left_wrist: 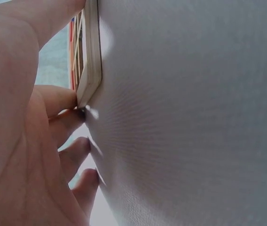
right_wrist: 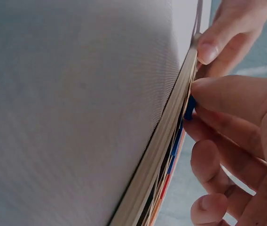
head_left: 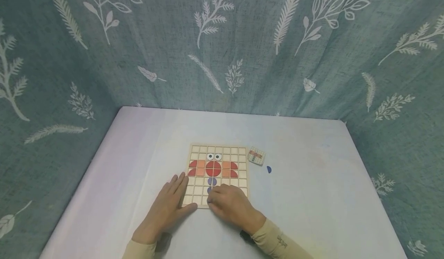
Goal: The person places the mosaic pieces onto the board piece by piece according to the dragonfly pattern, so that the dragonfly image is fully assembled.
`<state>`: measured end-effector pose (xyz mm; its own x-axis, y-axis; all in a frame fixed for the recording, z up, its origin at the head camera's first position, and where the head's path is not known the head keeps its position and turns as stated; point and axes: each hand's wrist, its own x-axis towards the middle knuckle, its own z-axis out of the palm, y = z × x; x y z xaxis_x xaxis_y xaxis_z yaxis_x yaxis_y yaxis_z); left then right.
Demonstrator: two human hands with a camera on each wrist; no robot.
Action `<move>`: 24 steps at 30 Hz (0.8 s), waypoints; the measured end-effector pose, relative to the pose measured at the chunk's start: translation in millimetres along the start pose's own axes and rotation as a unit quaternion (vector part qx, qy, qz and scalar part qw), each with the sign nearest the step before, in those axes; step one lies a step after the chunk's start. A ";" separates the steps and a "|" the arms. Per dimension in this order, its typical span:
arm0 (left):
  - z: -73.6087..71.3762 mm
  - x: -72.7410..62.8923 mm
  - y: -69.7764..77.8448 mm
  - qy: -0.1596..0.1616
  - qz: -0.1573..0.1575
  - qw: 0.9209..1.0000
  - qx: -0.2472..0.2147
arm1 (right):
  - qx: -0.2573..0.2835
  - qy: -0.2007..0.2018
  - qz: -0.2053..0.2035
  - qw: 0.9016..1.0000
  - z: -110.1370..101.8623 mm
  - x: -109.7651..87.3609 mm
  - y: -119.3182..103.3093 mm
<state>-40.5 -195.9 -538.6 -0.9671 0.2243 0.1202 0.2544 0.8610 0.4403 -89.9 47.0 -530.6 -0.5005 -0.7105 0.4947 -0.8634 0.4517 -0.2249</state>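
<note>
A square wooden grid board (head_left: 241, 151) lies on the table. Two eye discs (head_left: 217, 157) sit on it above a red circle (head_left: 213, 169) made of quarter pieces. Orange squares (head_left: 200, 167) and red quarter pieces (head_left: 192, 164) flank the circle, and blue half-round pieces (head_left: 212, 181) run below it. With fingers along the left edge and thumb at the front edge, my left hand (head_left: 166, 205) steadies the board. My right hand (head_left: 230, 205) is over the lower middle cells, its thumb and forefinger pinching a small blue piece (right_wrist: 190, 108) right at the board's surface.
Right of the board lies a small pattern card (head_left: 256, 156) printed with a similar grid figure. A loose blue half-round piece (head_left: 269, 169) is on the white tabletop (head_left: 312, 182) near it. A leaf-patterned teal curtain (head_left: 173, 74) surrounds the table's back and sides.
</note>
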 end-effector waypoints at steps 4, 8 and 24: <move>-1.8 0.7 1.3 -0.011 -0.004 1.000 0.003 | -0.023 -0.036 0.015 0.999 -4.3 1.9 -4.2; -2.9 1.7 2.3 -0.013 -0.005 1.000 0.004 | -0.046 -0.070 0.026 0.996 -7.8 3.7 -8.4; 0.1 1.9 1.3 -0.008 -0.008 1.000 0.010 | -0.094 -0.090 0.006 0.991 -6.3 9.0 -11.4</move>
<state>-41.9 -194.3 -537.9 -0.9709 0.2180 0.0988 0.2393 0.8731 0.4247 -84.2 38.8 -518.3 -0.5294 -0.7810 0.3313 -0.8381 0.5421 -0.0611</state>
